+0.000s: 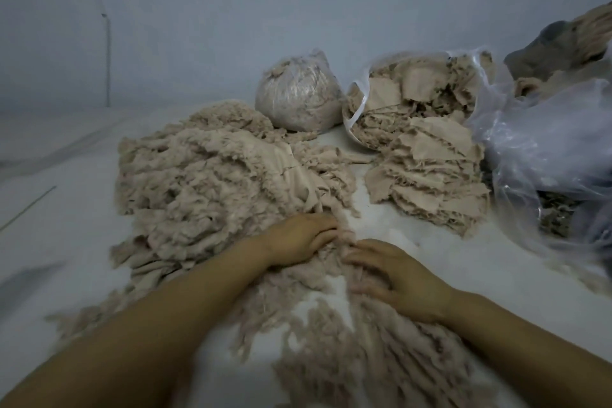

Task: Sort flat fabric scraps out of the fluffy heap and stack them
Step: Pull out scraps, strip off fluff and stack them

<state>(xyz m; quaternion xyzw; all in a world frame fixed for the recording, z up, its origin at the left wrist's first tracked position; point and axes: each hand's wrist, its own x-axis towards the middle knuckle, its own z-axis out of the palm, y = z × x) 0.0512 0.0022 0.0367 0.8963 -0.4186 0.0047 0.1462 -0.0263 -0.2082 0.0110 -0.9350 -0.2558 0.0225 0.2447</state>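
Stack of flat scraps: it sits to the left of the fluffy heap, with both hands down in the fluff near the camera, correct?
Not quite. The head view shows the stack of flat scraps to the right of the fluffy heap, not the left. The rest holds: the left hand and right hand are both down in the fluff near the camera.

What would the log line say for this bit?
left hand: on fluffy heap | right hand: on fluff | stack: right

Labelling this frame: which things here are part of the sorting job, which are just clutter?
In the job:
fluffy heap
stack of flat scraps
left hand
right hand

Lying about:
tied bag
open bag of scraps
clear plastic bags
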